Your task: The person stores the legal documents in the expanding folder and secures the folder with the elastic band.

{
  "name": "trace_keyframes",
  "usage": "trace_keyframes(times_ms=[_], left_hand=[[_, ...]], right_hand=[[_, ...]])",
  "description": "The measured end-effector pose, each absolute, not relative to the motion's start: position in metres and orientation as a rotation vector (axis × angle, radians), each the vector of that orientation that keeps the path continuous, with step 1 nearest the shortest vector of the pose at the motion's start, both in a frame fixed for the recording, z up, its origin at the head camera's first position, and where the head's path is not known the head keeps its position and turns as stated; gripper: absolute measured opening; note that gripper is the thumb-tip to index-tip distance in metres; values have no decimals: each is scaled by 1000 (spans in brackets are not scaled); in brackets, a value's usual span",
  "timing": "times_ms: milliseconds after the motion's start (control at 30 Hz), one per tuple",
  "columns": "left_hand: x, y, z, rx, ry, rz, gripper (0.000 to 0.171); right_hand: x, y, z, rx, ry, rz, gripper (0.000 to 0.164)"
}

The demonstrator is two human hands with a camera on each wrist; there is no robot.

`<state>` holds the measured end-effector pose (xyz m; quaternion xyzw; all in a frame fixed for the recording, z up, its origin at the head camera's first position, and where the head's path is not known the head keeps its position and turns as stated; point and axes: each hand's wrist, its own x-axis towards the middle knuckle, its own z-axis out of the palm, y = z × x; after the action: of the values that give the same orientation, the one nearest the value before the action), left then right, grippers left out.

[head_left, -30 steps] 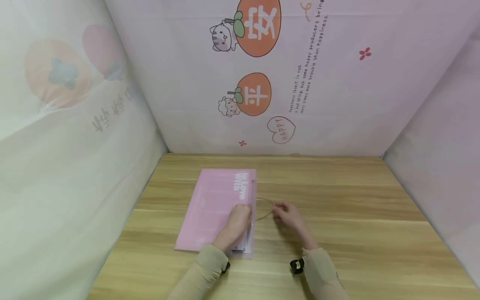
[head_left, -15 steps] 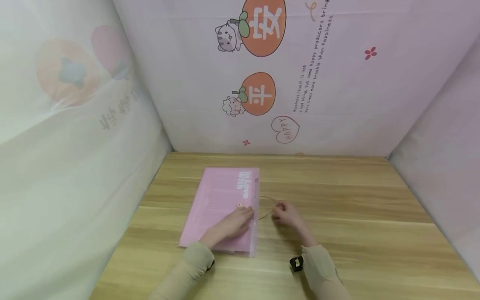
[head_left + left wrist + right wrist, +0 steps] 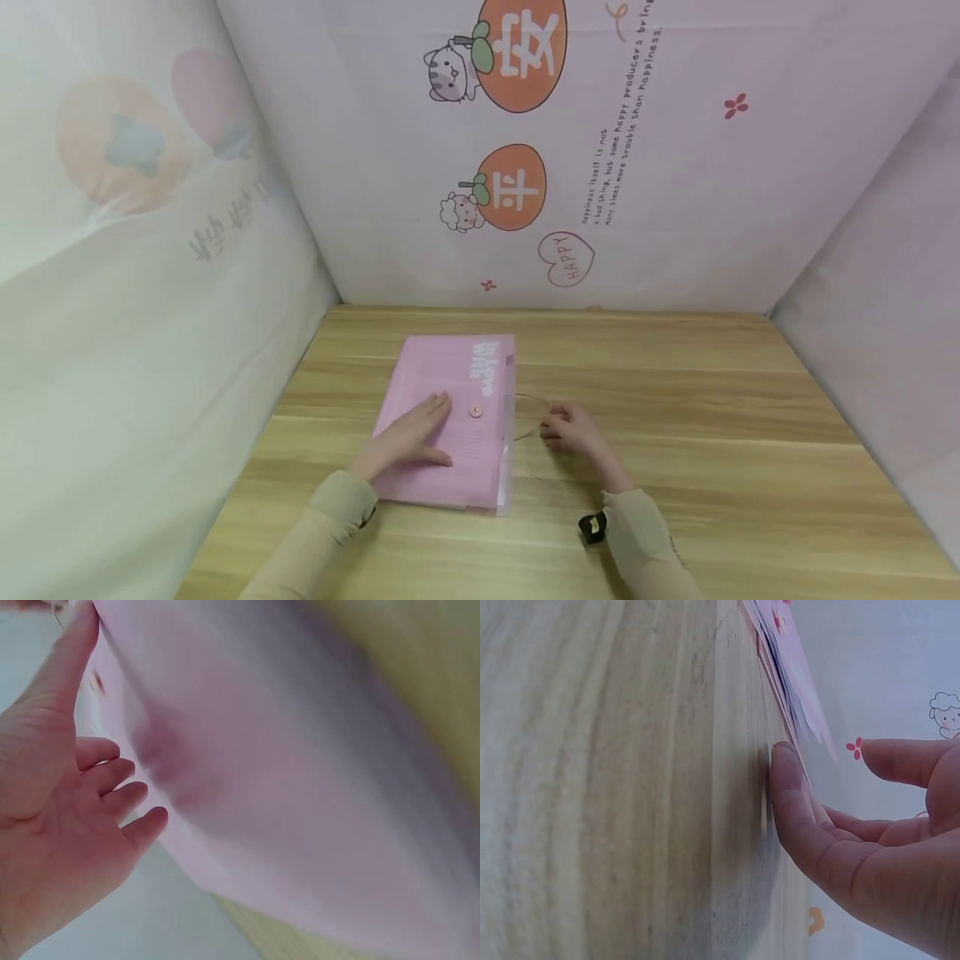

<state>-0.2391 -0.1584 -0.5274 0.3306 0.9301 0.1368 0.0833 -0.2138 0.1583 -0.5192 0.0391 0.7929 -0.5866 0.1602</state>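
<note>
A pink file folder (image 3: 442,367) with white lettering lies on the wooden table, its flap side facing right. Near that side sits a small round button (image 3: 476,411). My left hand (image 3: 411,432) rests flat on the folder left of the button, fingers spread; in the left wrist view the pink cover (image 3: 262,750) fills much of the frame beside the palm. From the folder's right edge runs a thin cord loop (image 3: 534,397), and my right hand (image 3: 573,433) holds its far end in curled fingers. The right wrist view shows the folder's layered edge (image 3: 799,682) beyond the fingertips.
White printed cloth walls (image 3: 645,167) stand behind the table and on both sides. Bare wood (image 3: 712,417) of the tabletop extends to the right of the right hand. A black band (image 3: 592,527) is at the right wrist.
My left hand has let go of the folder's right edge and slid left onto the cover, uncovering the button; the flap now lies down. The right hand stays with the cord.
</note>
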Motion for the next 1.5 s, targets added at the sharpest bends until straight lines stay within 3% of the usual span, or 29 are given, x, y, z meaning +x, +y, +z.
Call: trace_keyframes(times_ms=[333,667,1200,1500], left_hand=[[-246,-167,-529,987,2770,370,109],[-243,-126,-529,1022,2846,189,113],[-225,-70,-536,1037,2923,56,117],[-227,-86,-535,1132,2822,121,105]], right_hand=[[-215,161,-519,-16,2228,-1750,51],[-213,170,-508,-9,2138,-1907,51],[-217,183,-506,-159,2345,-1735,39],[-213,187,-510,-214,2308,-1581,44]])
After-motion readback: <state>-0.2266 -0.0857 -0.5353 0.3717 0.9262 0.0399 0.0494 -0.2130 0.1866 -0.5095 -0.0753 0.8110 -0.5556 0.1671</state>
